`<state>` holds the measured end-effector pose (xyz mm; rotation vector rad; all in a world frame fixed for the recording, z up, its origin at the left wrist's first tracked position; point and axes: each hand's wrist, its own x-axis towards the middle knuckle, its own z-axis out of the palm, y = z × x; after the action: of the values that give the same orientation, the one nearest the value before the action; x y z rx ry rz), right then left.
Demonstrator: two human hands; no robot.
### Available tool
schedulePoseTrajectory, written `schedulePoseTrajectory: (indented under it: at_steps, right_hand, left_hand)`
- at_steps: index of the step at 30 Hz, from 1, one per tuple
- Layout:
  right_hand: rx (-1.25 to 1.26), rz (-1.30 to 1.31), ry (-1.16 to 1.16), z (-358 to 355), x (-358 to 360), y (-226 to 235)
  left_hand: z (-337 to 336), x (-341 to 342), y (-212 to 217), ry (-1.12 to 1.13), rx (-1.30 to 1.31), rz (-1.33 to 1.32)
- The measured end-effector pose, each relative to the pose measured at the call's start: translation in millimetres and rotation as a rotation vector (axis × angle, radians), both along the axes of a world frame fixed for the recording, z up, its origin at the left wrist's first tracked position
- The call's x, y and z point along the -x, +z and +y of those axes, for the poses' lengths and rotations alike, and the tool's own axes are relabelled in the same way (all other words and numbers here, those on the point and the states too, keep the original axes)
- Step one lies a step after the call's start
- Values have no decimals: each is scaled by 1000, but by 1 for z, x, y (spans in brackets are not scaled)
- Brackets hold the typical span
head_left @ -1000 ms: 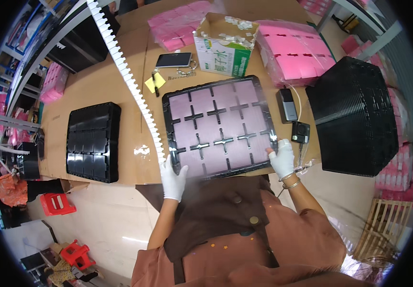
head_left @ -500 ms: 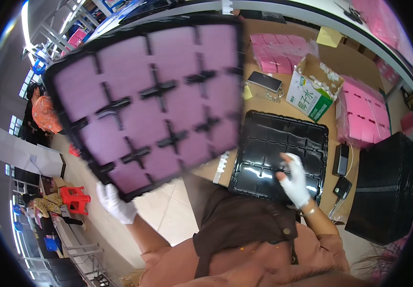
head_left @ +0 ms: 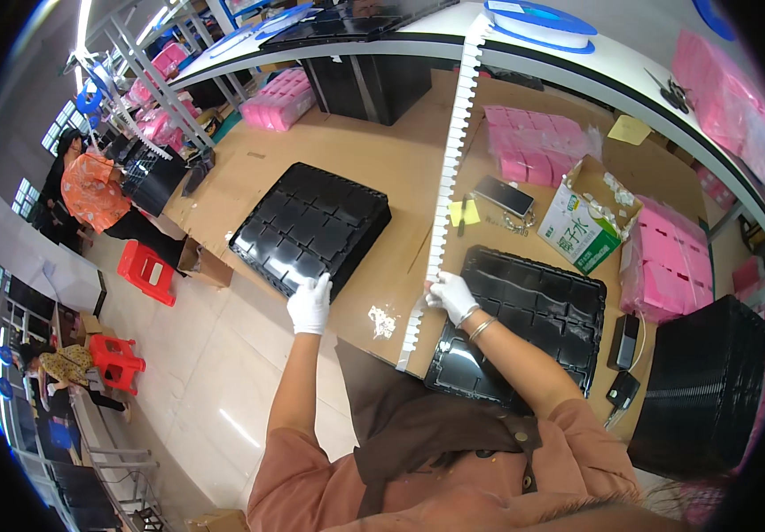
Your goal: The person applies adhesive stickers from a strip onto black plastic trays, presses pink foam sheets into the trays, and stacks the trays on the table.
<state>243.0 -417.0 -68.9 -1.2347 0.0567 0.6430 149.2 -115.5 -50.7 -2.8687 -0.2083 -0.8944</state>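
My left hand (head_left: pixel 309 306), in a white glove, is at the near corner of a stack of black plastic trays (head_left: pixel 311 222), its fingers closed on the top tray's edge. The top tray shows shallow square compartments. My right hand (head_left: pixel 451 297), gloved with bare fingertips, pinches the edge of a white notched strip (head_left: pixel 447 199). That strip runs from a blue-rimmed reel (head_left: pixel 542 27) on the shelf down to the table's near edge. Beside it, partly under my right forearm, lies another black tray (head_left: pixel 537 306).
White scraps (head_left: pixel 383 322) lie between my hands. On the right are a phone (head_left: pixel 505 196), a green-and-white carton (head_left: pixel 582 222) of white bits, wrapped pink foam blocks (head_left: pixel 670 257) and a tall stack of black trays (head_left: pixel 702 381). A co-worker in orange (head_left: pixel 96 193) stands at the far left.
The raised tray with pink pads no longer hangs from my left hand; that hand is now lower, at the left stack. My right hand moved left from the right-hand tray to the white strip.
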Motion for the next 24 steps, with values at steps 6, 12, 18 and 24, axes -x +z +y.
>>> schedulePoseTrajectory:
  at_steps: [6,12,18,24]
  right_hand:
    - [93,-121,-15,-19,8,16]
    - [88,-229,-119,-22,-7,29]
    - [26,-225,-98,-17,5,56]
    - [111,-139,139,-27,66,40]
  left_hand:
    - [-6,6,-10,-17,104,39]
    - [-72,-2,45,-25,338,60]
    - [-148,-7,35,-331,1476,677]
    - [-159,-10,42,-176,1837,287]
